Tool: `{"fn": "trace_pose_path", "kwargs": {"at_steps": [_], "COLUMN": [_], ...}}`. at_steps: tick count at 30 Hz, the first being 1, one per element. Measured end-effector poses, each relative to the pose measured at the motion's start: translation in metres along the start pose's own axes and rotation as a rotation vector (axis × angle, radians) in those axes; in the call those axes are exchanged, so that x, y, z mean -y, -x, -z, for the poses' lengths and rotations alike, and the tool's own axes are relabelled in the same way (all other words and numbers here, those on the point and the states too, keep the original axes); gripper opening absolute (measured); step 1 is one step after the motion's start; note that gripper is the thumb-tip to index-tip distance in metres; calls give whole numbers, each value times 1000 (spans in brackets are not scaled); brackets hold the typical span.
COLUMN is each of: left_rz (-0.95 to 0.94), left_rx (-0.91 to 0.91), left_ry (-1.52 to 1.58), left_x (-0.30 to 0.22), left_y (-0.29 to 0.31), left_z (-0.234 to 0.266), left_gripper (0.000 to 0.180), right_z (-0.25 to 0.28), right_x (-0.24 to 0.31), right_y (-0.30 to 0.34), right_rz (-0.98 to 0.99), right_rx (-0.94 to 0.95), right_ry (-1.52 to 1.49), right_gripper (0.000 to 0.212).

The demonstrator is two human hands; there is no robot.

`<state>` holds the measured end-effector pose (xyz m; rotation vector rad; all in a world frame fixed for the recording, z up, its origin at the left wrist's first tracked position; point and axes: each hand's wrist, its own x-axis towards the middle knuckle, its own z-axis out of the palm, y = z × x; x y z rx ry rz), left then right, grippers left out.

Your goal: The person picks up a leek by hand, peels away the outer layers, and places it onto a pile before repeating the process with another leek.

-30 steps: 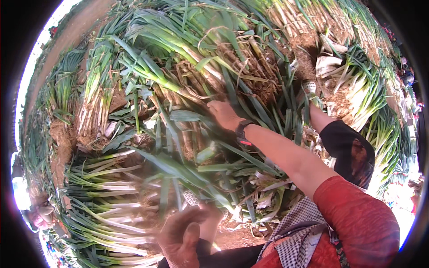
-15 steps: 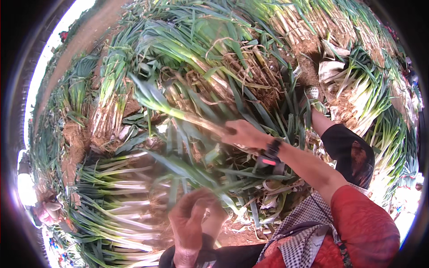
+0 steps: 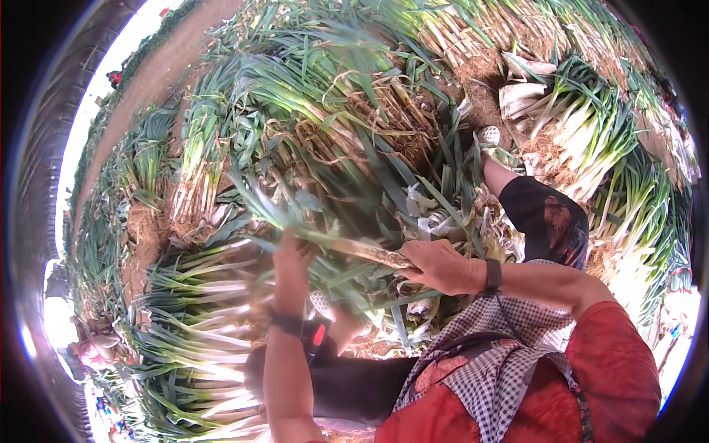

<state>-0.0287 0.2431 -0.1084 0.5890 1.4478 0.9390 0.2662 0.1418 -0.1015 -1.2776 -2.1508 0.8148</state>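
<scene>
A long green onion (image 3: pixel 362 249) lies slantwise in front of me, its root end toward the right and its leaves toward the upper left. My right hand (image 3: pixel 442 267) is closed around the pale root end. My left hand (image 3: pixel 290 258), smeared by motion, is at the stalk where the leaves begin, with its fingers seeming closed on it. Loose green leaves hang below the stalk, partly blurred. At the lower left lies a row of cleaned green onions (image 3: pixel 210 347) with white stems, close to my left forearm.
Bundles of unpeeled green onions (image 3: pixel 399 118) with brown roots lie beyond my hands. More bundles (image 3: pixel 591 140) lie at the right, past my bent leg (image 3: pixel 550 218). Torn leaves and husks (image 3: pixel 436 214) litter the ground between my legs. A dirt strip (image 3: pixel 140 81) runs along the upper left.
My left hand has moved up and forward from near my lap to the onion's leafy part. My right hand has drawn back toward me and to the right with the green onion.
</scene>
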Motion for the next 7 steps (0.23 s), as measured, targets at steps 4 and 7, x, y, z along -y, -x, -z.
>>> {"fn": "trace_pose_path", "kwargs": {"at_steps": [4, 7], "left_rz": [-64, -81], "left_rx": [23, -150], "left_ry": [101, 32], "left_x": [-9, -22], "left_y": [10, 18], "left_z": [-4, -10], "left_gripper": [52, 60], "right_z": [15, 16], "right_x": [16, 24], "right_y": [21, 33], "right_rz": [261, 376], "right_rx": [-81, -75], "right_ry": [228, 302], "right_gripper": [22, 20]}}
